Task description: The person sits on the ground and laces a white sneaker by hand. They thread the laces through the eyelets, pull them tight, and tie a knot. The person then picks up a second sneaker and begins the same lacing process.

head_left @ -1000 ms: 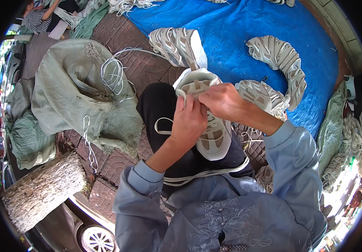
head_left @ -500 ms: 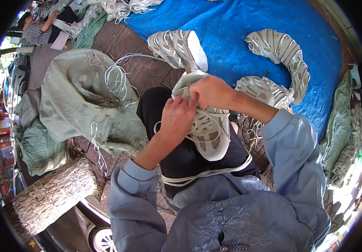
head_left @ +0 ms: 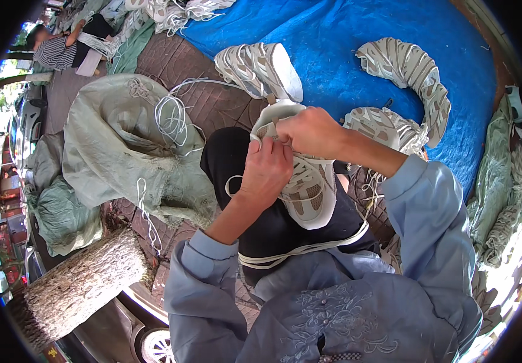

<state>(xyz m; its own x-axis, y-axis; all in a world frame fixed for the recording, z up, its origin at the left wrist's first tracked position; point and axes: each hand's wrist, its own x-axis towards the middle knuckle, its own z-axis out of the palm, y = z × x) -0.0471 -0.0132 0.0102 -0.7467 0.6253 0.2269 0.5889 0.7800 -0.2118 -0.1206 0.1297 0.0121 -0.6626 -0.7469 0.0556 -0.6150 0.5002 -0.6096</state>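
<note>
A white and beige sneaker upper [head_left: 310, 209] rests on my dark-clad leg, toe toward me. My left hand [head_left: 267, 172] is closed on the edge of its opening, above the lacing. Right beside it, my right hand [head_left: 312, 133] pinches at the tongue and top eyelets. Its fingertips nearly meet those of the left, and they hide whether a lace end is between them. White laces cross the front of the upper, and one loop sticks out by my left wrist. A bundle of loose white laces [head_left: 297, 251] lies across my thigh.
A stack of nested uppers [head_left: 258, 69] stands just beyond; a curved row [head_left: 415, 78] and another pile [head_left: 373, 127] lie on the blue tarp [head_left: 333, 36]. To the left are a greenish sack [head_left: 110, 139], a lace coil [head_left: 173, 118] and a stone block [head_left: 85, 284]. Another person [head_left: 61, 51] sits far left.
My left hand has shifted slightly right and closer to my right hand, its fingers bunched nearer the tongue. The upper stays on my leg; the whole view has moved a little.
</note>
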